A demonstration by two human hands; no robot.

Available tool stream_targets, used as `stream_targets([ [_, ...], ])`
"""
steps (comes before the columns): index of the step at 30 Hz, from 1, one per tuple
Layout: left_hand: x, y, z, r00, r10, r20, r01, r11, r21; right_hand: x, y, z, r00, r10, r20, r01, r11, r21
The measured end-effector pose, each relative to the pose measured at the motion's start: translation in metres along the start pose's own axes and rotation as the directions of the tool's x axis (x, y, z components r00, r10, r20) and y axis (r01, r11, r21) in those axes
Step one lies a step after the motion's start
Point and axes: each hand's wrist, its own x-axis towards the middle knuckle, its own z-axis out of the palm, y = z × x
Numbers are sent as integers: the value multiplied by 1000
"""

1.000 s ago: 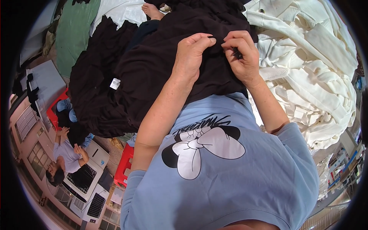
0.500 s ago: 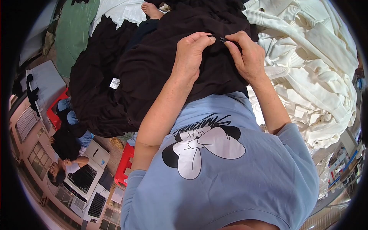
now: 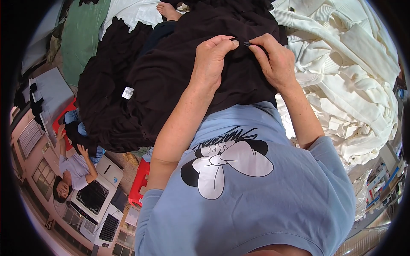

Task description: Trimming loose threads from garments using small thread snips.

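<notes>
A very dark brown, nearly black garment (image 3: 171, 81) is spread over my lap in soft folds. My left hand (image 3: 210, 59) is closed, pinching a bit of this cloth between thumb and forefinger. Opposite it, a short gap away, my right hand (image 3: 277, 62) is closed in a pinch on a small dark pointed piece (image 3: 247, 44). Its kind is too small to make out. A white label (image 3: 127, 93) lies on the dark cloth to the left of my forearm.
White knit garments (image 3: 350, 89) are heaped at my right. To the left, a co-worker (image 3: 77, 168) sits near an air cooler (image 3: 92, 196). A red stool (image 3: 139, 183) stands beside me. A bare foot (image 3: 168, 11) and green sheeting (image 3: 83, 42) show at the far side.
My hands keep their pinches and have barely shifted. The co-worker has let the dark cloth down onto the lap and now holds both hands raised and apart.
</notes>
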Motion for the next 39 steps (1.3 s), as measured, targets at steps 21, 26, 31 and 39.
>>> stream_targets([
  [21,1,-2,-3,999,-37,34,35,998,59,0,5,1,967,211,143,-238,946,218],
  [26,2,-2,-3,999,-36,37,34,998,60,1,5,0,984,142,111,-156,978,139],
  [31,3,-2,-2,999,-32,34,29,998,60,-1,9,2,973,197,121,-217,958,189],
  [39,3,-3,-2,999,-32,38,30,997,67,-1,7,0,971,202,125,-222,959,177],
])
